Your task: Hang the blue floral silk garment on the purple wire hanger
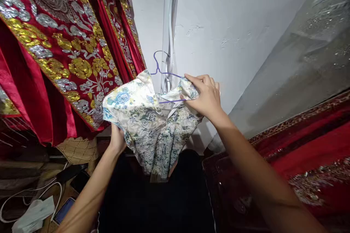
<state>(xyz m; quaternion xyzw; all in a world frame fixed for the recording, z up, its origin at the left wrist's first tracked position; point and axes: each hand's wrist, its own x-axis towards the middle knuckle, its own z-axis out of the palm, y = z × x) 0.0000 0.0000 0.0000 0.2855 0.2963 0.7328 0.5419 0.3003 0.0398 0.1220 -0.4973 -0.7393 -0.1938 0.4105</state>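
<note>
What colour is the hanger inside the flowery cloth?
The hanger is purple, a thin wire one; the head view shows it.

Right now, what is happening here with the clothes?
A person holds a floral brocade garment that sits on a purple wire hanger near a white wall. The right hand grips the cloth at the hanger's shoulder; the left hand holds it from below. A red embroidered garment hangs on the left.
</note>
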